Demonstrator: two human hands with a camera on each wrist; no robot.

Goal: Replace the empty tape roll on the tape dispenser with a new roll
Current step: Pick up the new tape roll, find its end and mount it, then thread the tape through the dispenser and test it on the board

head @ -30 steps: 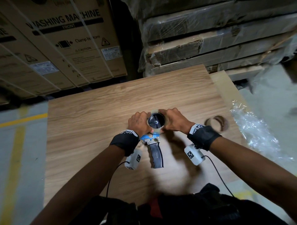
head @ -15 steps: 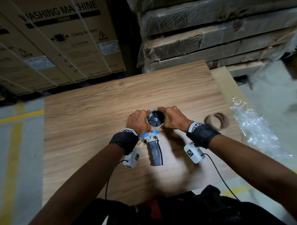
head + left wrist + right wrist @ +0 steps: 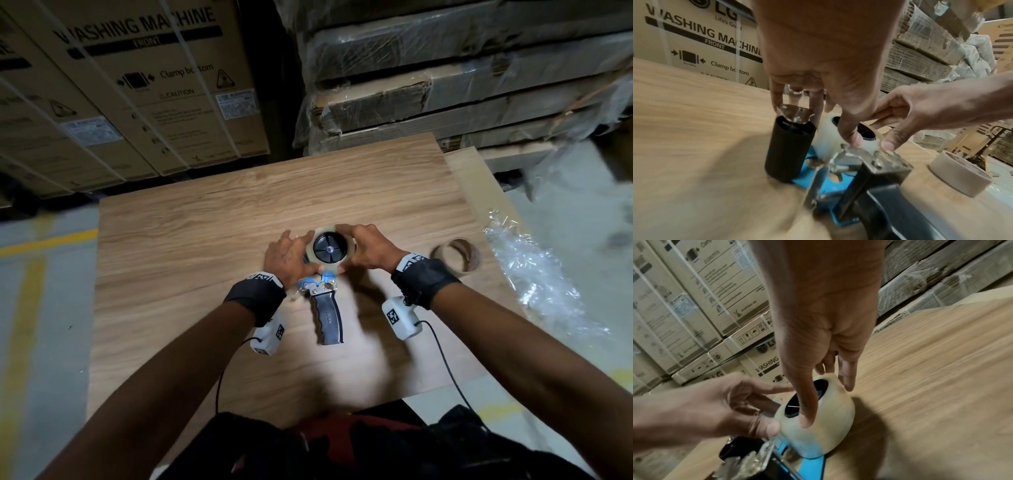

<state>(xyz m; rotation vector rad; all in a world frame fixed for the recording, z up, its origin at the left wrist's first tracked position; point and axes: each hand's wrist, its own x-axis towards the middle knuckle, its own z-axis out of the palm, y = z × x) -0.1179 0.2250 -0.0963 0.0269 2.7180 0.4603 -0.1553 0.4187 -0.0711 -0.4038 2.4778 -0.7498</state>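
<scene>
Wood-grain surface (image 3: pixel 205 260) mid-frame, washing machine cartons (image 3: pixel 144 85) upper left; new roll (image 3: pixel 346 263) on dispenser (image 3: pixel 327 308) at centre, both hands' fingers (image 3: pixel 805 418) curled round it; black roller (image 3: pixel 789 151) only in left wrist view

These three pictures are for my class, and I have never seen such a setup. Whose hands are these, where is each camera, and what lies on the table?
No machine here: a person works bare-handed, with a camera on the head and one strapped to each wrist. The head view looks down on a wooden table. The other two look along each hand.

On the table lies a tape dispenser with a black handle. A new tape roll sits on its black hub. The left hand and right hand grip the roll from either side. To the right lies the empty cardboard core, beside crumpled clear plastic.
</scene>
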